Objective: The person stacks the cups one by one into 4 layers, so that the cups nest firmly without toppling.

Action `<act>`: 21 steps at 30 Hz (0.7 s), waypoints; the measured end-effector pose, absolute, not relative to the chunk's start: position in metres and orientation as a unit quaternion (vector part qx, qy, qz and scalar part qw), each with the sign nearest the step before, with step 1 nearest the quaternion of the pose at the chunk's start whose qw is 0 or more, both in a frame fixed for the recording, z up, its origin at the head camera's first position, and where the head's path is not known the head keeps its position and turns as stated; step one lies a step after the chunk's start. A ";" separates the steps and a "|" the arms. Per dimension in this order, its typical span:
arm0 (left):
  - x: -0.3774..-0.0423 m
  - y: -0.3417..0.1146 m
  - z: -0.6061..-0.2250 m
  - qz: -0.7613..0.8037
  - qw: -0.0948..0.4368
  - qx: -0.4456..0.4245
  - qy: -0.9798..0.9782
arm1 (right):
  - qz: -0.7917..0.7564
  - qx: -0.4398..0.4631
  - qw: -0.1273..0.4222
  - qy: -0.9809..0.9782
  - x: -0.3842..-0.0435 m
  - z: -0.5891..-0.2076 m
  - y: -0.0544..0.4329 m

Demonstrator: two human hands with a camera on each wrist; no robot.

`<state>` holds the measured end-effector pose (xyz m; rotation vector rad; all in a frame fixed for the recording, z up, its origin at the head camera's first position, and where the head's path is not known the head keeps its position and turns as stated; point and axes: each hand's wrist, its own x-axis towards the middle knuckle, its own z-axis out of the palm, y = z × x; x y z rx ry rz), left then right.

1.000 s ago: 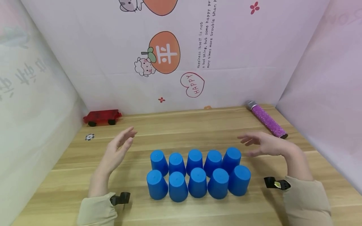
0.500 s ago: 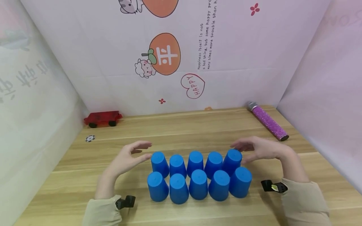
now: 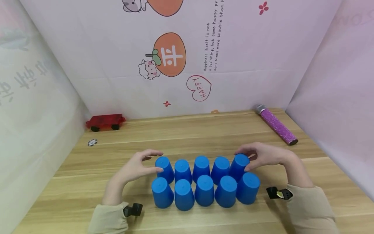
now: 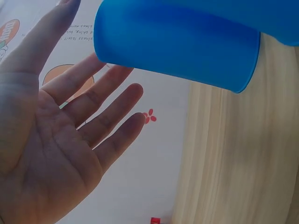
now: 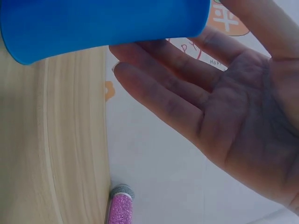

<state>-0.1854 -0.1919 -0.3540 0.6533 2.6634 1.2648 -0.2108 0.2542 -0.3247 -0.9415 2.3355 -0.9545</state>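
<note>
Blue plastic cups stand upside down in two rows on the wooden table. My left hand (image 3: 136, 168) is around the back row's leftmost cup (image 3: 166, 170), thumb in front and fingers behind its top. In the left wrist view, the fingers (image 4: 110, 109) are spread and the palm stands away from that cup (image 4: 177, 42). My right hand (image 3: 266, 156) straddles the back row's rightmost cup (image 3: 238, 167) likewise. The right wrist view shows long, slightly bent fingers (image 5: 163, 95) passing behind the cup (image 5: 103, 23), with a gap before the palm.
Close in front stands the other row, with a left-end cup (image 3: 162, 193) and a right-end cup (image 3: 247, 189). A red toy car base (image 3: 105, 121) and a poker chip (image 3: 92, 142) lie back left. A purple glittery microphone (image 3: 277, 126) lies back right. Printed cloth walls surround the table.
Both hands have moved inward, from outside the rows to around the two end cups of the back row. The cups have kept their places.
</note>
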 end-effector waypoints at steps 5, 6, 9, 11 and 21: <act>-0.186 -0.189 -0.354 0.416 0.064 0.222 0.879 | -0.328 -0.332 0.208 0.859 -0.210 -0.323 0.249; -0.187 -0.189 -0.354 0.415 0.064 0.224 0.879 | -0.324 -0.331 0.204 0.862 -0.210 -0.323 0.248; -0.188 -0.187 -0.354 0.415 0.064 0.231 0.878 | -0.315 -0.329 0.196 0.869 -0.210 -0.322 0.246; -0.188 -0.187 -0.355 0.420 0.070 0.230 0.875 | -0.312 -0.326 0.194 0.871 -0.210 -0.321 0.245; -0.189 -0.182 -0.360 0.417 0.066 0.233 0.876 | -0.281 -0.304 0.181 0.892 -0.206 -0.317 0.238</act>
